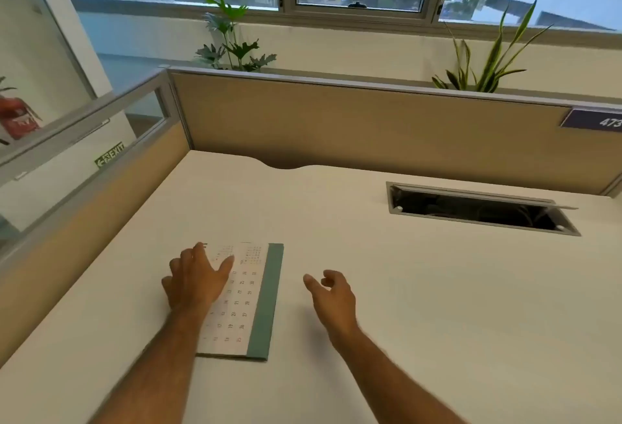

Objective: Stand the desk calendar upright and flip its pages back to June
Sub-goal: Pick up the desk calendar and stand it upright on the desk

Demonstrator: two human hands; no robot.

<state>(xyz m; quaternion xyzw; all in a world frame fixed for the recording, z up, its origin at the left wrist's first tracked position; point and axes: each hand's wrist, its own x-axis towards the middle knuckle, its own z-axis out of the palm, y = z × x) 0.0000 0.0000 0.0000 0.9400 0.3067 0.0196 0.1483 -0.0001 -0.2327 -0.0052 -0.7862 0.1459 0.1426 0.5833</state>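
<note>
The desk calendar [247,302] lies flat on the white desk [420,305], turned sideways. Its white page shows a grid of dates, and a green card strip runs along its right edge. The spiral binding sits at its left edge, mostly under my fingers. My left hand [195,280] rests on the calendar's left part, fingers spread over the binding and thumb on the page. My right hand [333,295] hovers just right of the calendar, fingers loosely curled and apart, holding nothing. The month name is not readable.
An open cable tray [478,209] with a raised lid is cut into the desk at the back right. Tan partition panels [336,127] wall the desk at the back and left. Potted plants [235,43] stand behind the back panel.
</note>
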